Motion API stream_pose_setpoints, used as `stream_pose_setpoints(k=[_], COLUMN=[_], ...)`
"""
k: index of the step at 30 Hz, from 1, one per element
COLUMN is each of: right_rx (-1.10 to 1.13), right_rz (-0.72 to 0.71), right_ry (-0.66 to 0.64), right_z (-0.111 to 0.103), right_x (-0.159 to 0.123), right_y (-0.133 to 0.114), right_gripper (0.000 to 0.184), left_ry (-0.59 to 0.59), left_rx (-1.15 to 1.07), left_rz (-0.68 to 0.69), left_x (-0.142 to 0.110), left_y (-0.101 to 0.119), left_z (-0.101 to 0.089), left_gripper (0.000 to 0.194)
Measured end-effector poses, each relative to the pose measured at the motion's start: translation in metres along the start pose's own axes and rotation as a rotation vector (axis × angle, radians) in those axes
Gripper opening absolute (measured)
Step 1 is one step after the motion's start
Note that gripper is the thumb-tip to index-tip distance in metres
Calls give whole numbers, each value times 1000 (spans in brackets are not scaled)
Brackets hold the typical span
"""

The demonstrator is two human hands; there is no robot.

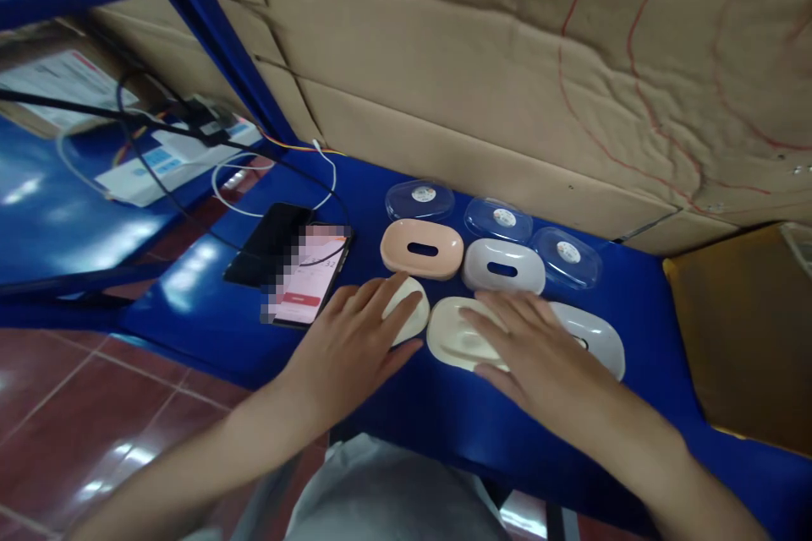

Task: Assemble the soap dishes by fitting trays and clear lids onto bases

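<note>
My left hand (359,334) lies with fingers spread over a cream oval piece (414,314), covering much of it. Stretched out flat, the fingers of my right hand (523,338) rest over a second cream oval piece (449,336) with a raised middle. Partly behind that hand sits a white soap dish (602,340). Just beyond my hands are a peach soap dish (394,249) and another white soap dish (526,258), each with a slot in its base. Whether my fingertips press on the cream pieces, I cannot tell.
Three clear plastic covers (406,203) with round stickers line the back of the blue table (431,414). To the left lie a lit phone (317,270), a dark phone (270,237) and cables. A cardboard box (748,338) stands at right; cardboard (444,59) walls the back.
</note>
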State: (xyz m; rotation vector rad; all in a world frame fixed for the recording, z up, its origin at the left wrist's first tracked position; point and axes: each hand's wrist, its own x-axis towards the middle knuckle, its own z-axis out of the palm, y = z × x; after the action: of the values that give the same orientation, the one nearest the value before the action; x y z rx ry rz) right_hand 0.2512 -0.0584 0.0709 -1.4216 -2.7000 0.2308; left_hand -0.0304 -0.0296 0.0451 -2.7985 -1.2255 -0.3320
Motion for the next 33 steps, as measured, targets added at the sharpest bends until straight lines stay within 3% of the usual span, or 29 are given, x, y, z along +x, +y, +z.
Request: stream_pose_setpoints(k=[3,6,9,14,18,23,26,30,33], right_rx=[-4,12,32,107,170,212,219,208,205], right_rz=[-106,-95,57,283,337,343,321,277,262], right_ry=[1,16,18,-16,-61,-56,-31,24,31], right_z=[15,25,28,27,26,20,19,18,16], right_x=[-20,-42,-67,-100,-112,-113,-111,-106,-105], right_y=[-13,4,43,98,106,100,97,92,89], right_gripper=[58,69,89,103,99,97,85,42,32], left_ry=[-29,-88,-147,-190,-174,-230,-271,-294,-254], left_rx=[65,69,28,-8,-11,-154,-209,-248,-261], left_rz=[-57,-94,-99,-41,-112,-96,-35,34,39], left_x=[-39,-58,-55,-37,-33,-30,-26,-20,-20], left_y=[8,7,0,-11,-18,-34,-42,-48,-47], left_z=[10,20,23,20,24,26,23,22,26], left_gripper=[63,73,66,62,63,59,54,50,50])
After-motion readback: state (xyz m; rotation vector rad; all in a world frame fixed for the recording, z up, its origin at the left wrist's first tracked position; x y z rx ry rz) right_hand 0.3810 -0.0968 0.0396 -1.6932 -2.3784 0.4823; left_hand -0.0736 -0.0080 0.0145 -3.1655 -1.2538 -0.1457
